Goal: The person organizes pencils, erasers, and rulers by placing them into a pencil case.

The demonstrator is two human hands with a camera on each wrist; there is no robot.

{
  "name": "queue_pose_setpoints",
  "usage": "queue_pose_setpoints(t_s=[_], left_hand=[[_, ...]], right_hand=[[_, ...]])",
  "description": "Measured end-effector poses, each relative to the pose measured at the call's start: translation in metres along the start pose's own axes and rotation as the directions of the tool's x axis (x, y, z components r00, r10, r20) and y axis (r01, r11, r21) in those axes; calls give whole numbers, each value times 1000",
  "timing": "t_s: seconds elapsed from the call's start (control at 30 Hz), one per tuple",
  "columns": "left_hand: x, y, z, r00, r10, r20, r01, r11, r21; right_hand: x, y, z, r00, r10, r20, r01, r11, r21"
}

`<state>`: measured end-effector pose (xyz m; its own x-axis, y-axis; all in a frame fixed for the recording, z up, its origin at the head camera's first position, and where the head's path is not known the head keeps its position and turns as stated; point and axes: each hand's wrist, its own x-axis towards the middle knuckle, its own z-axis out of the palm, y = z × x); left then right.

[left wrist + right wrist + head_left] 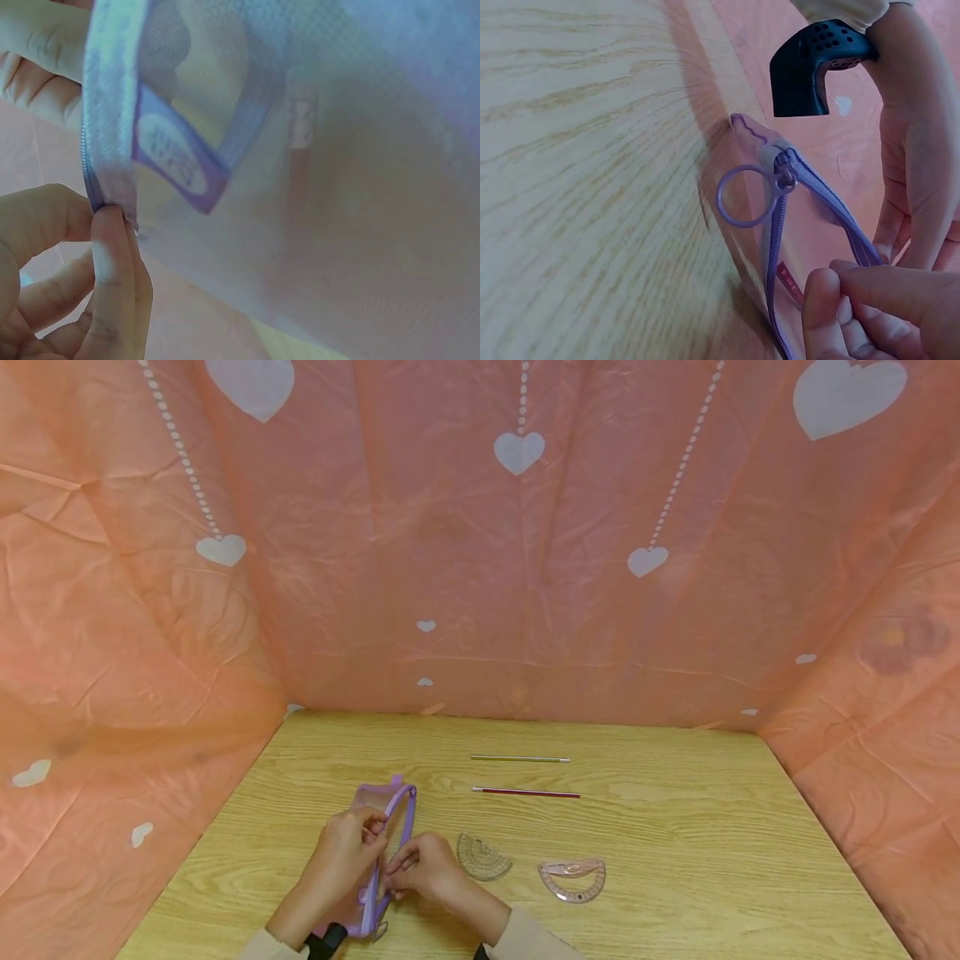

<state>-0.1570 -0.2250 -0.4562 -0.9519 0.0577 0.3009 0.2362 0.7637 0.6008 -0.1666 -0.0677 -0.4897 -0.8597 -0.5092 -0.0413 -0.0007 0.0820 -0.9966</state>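
A see-through purple mesh pencil pouch (362,906) with a zipper lies at the table's left, its zipped side parted. My left hand (351,843) pinches one zipper edge between thumb and finger, plain in the left wrist view. At the opposite edge my right hand (427,867) has its thumb and fingertips drawn together on the pouch; the exact contact is partly hidden. Through the mesh a pinkish pencil (300,172) with a pale end shows. The zipper's ring pull (745,196) hangs at the pouch's end, and a purple tag (180,154) sits by the opening.
Two pencils, one yellowish (520,758) and one dark red (527,792), lie toward the back of the wooden table (675,827). A clear protractor (483,857) rests right of my right hand, with a pinkish protractor (572,881) beyond it. Pink cloth (525,610) hangs around the table.
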Motion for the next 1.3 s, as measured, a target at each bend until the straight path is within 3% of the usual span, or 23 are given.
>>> queue_pose_setpoints(t_s=[0.23,0.53,1.3], left_hand=[[0,0,0,1000,9,-5,-9,1000,21],[-1,2,1,1000,17,-10,-17,1000,-3],[-1,1,1,1000,-14,-5,14,1000,-21]], right_hand=[[3,0,-6,999,-44,-13,44,999,-10],[4,0,-16,999,-30,-11,31,998,62],[5,-2,-38,996,-35,-77,39,998,43]])
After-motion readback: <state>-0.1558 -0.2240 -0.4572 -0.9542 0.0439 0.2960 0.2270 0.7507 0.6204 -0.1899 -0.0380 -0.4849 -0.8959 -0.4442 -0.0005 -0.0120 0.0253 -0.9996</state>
